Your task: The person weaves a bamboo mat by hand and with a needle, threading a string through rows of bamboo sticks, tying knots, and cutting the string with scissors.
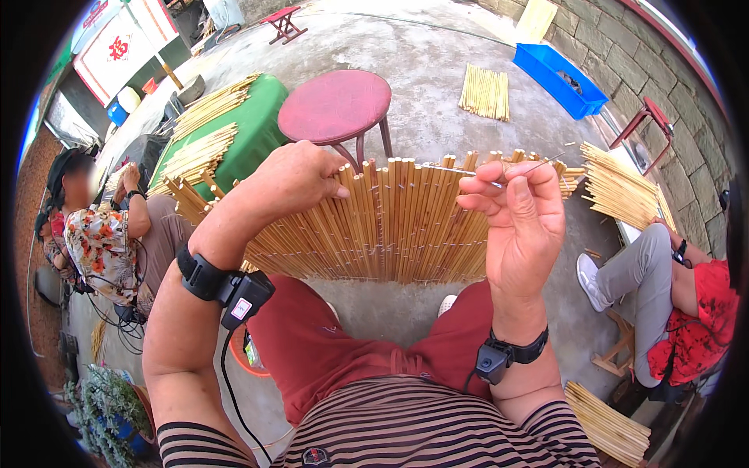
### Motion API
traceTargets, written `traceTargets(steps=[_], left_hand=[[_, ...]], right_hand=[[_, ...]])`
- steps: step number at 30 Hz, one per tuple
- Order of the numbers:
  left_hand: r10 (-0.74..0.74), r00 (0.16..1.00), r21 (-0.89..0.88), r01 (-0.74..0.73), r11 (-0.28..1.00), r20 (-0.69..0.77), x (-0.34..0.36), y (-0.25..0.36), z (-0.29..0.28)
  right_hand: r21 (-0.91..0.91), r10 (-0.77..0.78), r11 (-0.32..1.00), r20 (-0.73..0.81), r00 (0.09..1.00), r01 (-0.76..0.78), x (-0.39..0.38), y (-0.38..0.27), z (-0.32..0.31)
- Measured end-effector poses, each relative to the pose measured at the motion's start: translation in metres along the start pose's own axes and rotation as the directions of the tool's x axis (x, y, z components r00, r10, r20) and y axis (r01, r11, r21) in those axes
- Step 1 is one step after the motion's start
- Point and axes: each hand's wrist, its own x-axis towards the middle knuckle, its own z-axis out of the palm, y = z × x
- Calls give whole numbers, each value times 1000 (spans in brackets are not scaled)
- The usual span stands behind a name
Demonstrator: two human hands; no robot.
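A panel of yellow reed sticks (398,226), bound with rows of white thread, stands curved across my front. My left hand (300,175) is closed on its top edge, left of the middle, thumb on the near side. My right hand (519,210), palm turned up, is raised at the panel's right part with fingers curled round a thin metal needle (550,160). A fine pale strand stretches left from these fingers along the stick tops; I cannot tell whether it is thread or metal.
A red stool (334,105) stands beyond the panel. Stick bundles lie on a green-covered table (257,117), on the ground (484,92) and at right (620,183). A blue crate (558,78) is behind. Co-workers sit left (109,257) and right (686,312). A plant (109,413) is lower left.
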Motion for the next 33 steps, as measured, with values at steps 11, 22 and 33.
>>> traceTargets(steps=[11, 22, 33], left_hand=[[226, 942, 249, -164, 955, -248, -57, 4, 100], [56, 960, 147, -15, 989, -276, -100, 2, 190], [34, 965, 70, -17, 997, -260, -106, -13, 198]], right_hand=[[-74, 147, 987, 26, 989, -145, 3, 32, -13], [-451, 706, 665, 122, 697, -595, -14, 54, -28], [-133, 687, 717, -32, 726, -684, -14, 79, -60]])
